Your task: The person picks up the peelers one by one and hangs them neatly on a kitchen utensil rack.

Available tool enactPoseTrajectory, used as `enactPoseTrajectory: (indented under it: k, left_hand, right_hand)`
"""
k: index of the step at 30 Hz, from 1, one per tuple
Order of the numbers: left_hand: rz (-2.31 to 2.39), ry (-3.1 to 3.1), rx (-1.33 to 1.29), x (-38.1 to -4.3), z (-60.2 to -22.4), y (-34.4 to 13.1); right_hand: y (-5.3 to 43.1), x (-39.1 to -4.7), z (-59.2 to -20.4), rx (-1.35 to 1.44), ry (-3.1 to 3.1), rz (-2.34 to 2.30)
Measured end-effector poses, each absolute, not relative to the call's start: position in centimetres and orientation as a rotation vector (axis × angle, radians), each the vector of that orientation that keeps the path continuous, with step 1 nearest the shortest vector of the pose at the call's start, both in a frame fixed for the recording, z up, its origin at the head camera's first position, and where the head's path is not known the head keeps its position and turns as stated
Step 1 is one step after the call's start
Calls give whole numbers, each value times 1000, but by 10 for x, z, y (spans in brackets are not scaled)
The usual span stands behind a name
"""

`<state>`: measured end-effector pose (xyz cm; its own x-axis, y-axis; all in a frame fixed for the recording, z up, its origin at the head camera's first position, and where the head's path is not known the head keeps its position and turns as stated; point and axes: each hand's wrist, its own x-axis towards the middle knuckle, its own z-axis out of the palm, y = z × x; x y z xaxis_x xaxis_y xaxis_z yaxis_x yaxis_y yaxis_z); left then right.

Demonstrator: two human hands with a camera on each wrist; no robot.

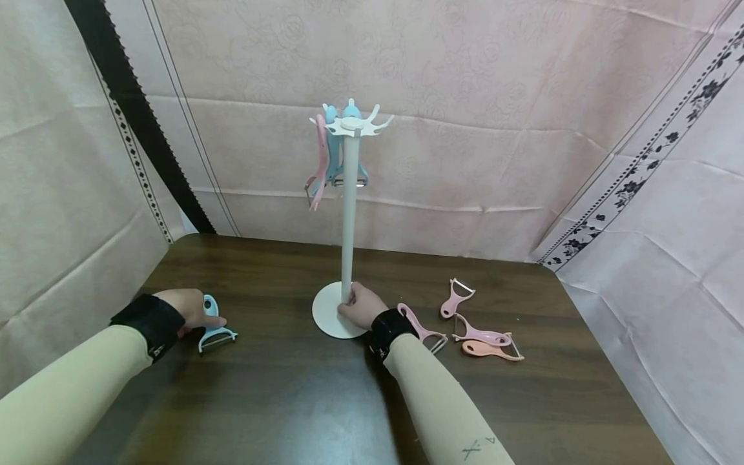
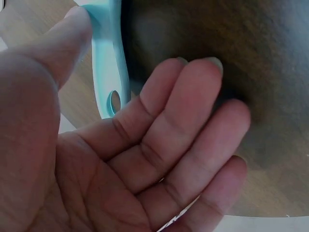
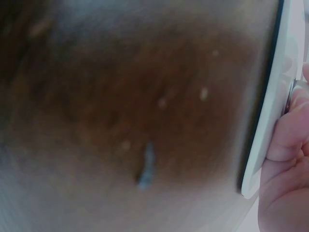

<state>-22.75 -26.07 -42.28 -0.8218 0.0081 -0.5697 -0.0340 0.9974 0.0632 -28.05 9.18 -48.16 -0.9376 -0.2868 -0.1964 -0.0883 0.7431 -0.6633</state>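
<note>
On the left of the table, my left hand (image 1: 188,308) is beside a light blue peeler (image 1: 212,305). Its thumb touches the peeler's handle (image 2: 107,53) in the left wrist view, the other fingers loosely bent. A white stand (image 1: 349,213) rises at mid-table from a round base (image 1: 324,313). Near the foot of its pole, my right hand (image 1: 364,307) grips the stand; the right wrist view shows bent fingers (image 3: 287,137) over the base's edge. From the stand's hooks hang a pink peeler (image 1: 321,152) and two blue peelers (image 1: 334,155), partly overlapping.
Right of the stand lie a pink peeler (image 1: 410,318) partly behind my right wrist, another pink peeler (image 1: 450,305) farther back, a third pink peeler (image 1: 482,334), and an orange peeler (image 1: 479,349) touching it. Pale cloth (image 1: 465,161) surrounds the brown table (image 1: 279,387).
</note>
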Motion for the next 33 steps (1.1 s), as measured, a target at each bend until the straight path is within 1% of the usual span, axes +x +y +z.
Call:
enactPoseTrajectory:
  k: [5,12,24,33]
  left_hand:
    - [108,2553,8,-229,-427,-263]
    - [171,2611,42,-229,-435,-263]
    - [270,2612,183,-237,-446,-265]
    - [374,2637,256,-236,-452,-264]
  right_hand:
    - [92,-277,-478,-303,2655,-1003]
    - [92,-283,-484,-286,2652,-1006]
    - [94,-281,-483,-289,2641,-1015]
    - [94,-282,-483,-314,2658,-1001]
